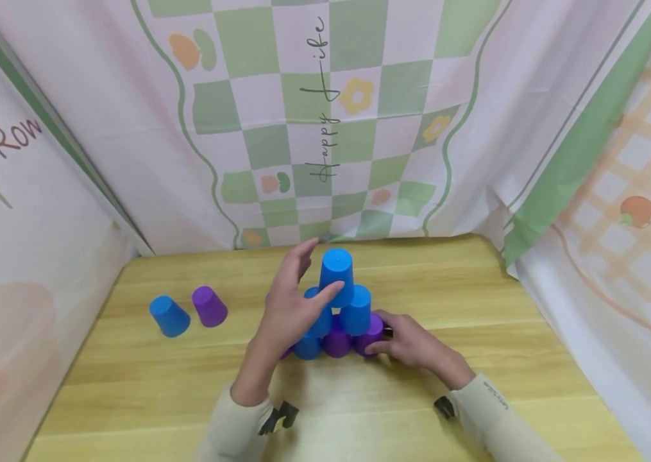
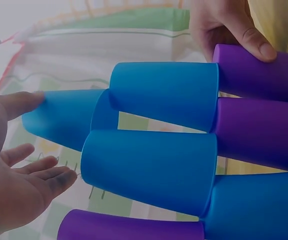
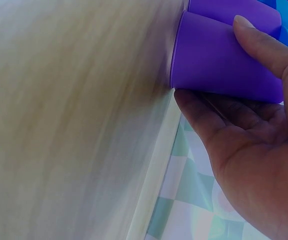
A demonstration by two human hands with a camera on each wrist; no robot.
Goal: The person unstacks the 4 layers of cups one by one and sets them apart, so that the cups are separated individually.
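Upside-down plastic cups stand stacked as a pyramid on the table. At its peak is a blue cup [image 1: 338, 262], leaning against nothing I can see. My left hand [image 1: 290, 308] is beside it, with the thumb touching its side and the other fingers apart from it, loosely extended. Below are a blue cup [image 1: 358, 314] and another blue cup [image 2: 149, 167], with a purple cup [image 2: 134, 227] partly hidden. My right hand [image 1: 414, 343] grips the purple cup [image 3: 219, 60] at the right end of the bottom row, thumb on one side and fingers on the other.
To the left of the pyramid, a loose blue cup [image 1: 169, 316] and a loose purple cup [image 1: 210, 307] stand upside down on the wooden table [image 1: 129, 398]. A patterned curtain [image 1: 354, 154] hangs along the table's far edge.
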